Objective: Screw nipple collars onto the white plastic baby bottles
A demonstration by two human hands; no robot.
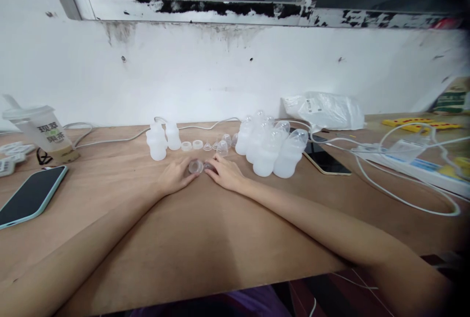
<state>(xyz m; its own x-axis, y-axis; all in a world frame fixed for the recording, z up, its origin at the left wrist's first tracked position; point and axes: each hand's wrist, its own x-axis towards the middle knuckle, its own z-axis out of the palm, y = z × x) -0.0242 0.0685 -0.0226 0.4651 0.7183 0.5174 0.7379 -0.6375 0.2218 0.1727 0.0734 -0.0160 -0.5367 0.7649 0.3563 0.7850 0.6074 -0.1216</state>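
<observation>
My left hand (176, 176) is closed around the edge of a translucent screw ring (196, 166), which shows its round opening. Close by on the right, the fingers of my right hand (225, 172) pinch a small clear bottle nipple (207, 166), partly hidden by the fingers. Two more white rings (192, 145) lie behind my left hand. Several clear nipples and caps (222, 147) stand beyond my right hand. Two frosted baby bottles without tops (156, 142) stand to the left, and several capped baby bottles (270, 148) are grouped to the right.
A drink cup (46, 133) and a phone (33, 194) are at the left. Behind the bottles on the right are a plastic bag (325, 110), another phone (326, 158), and a power strip (414, 165) with looped white cables. The table edge (220, 293) runs close in front.
</observation>
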